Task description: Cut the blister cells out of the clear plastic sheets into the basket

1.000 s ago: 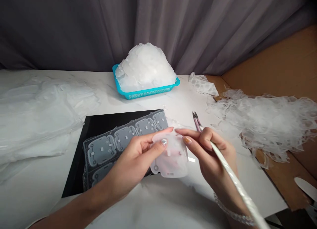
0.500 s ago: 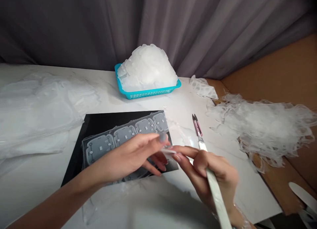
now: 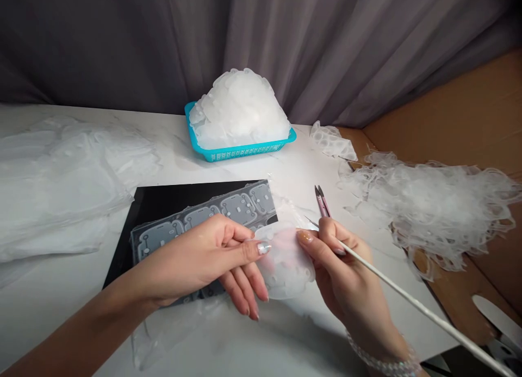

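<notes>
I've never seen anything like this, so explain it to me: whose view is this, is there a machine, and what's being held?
There's no machine: these are a person's two bare hands, seen by a camera worn on the head and looking forward and down. The right hand pinches a translucent piece and also holds a thin, pale-handled pointed tool. The left hand has its thumb at the piece's left edge. Below, a sheet of moulded shapes lies on a black board. On the white table are small snips and a blue basket heaped with whitish pieces. Tangled clear scraps lie to the right.
</notes>
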`<state>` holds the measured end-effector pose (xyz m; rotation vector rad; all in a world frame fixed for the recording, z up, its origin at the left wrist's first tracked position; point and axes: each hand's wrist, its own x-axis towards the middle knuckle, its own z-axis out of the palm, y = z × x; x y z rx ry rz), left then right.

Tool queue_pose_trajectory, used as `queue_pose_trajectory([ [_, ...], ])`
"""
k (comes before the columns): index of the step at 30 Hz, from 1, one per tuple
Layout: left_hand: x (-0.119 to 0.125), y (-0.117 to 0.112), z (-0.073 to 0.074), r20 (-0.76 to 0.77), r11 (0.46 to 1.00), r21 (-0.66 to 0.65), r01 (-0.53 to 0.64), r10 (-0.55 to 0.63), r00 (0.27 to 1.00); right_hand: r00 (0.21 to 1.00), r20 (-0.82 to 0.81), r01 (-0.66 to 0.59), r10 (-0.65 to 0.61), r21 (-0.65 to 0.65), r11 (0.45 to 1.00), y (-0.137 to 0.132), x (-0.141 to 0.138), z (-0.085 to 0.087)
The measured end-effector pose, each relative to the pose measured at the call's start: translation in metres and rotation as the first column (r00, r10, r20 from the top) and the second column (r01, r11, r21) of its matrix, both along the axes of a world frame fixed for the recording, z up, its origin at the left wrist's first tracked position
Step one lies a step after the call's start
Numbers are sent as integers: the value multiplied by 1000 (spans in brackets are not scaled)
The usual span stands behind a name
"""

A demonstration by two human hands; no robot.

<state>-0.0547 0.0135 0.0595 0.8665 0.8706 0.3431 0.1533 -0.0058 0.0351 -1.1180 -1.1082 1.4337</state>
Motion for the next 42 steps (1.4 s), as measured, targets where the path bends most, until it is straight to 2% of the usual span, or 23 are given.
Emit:
queue_pose_trajectory([
  [4,-3,-2,3,21,1000,1,21,-21,1000,997,-77,24,-30,-78,997,4,-2,2],
  [10,-3,-4,17,28,996,-90,-8,11,1000,981,-194,-13,-32,-227,974,5,0,2],
  [13,0,-5,20,-6,996,-89,-27,27,1000,977,-211,-20,-28,-221,975,5,0,2],
  [17,1,-6,18,-73,1000,-16,-9,7,997,988,-156,-18,3,-97,995,3,0,6],
  [22,-1,-4,13,-130,998,58,10,-2,992,998,37,42,-43,20,999,-9,3,8],
  [25,1,-2,7,-105,999,43,18,-13,994,990,84,105,-110,52,993,-15,3,7],
  [29,7,-1,-6,-34,1000,-18,-1,1,999,953,221,168,-208,183,969,-21,-5,14],
  [33,15,-1,-16,60,998,-61,-25,29,998,903,350,136,-250,318,938,-27,-13,18],
  [38,17,0,-19,142,998,-49,-39,45,989,897,368,33,-246,498,866,-31,-13,16],
  [42,17,0,-21,165,998,-54,-35,44,985,895,379,-24,-234,565,825,-33,-13,17],
])
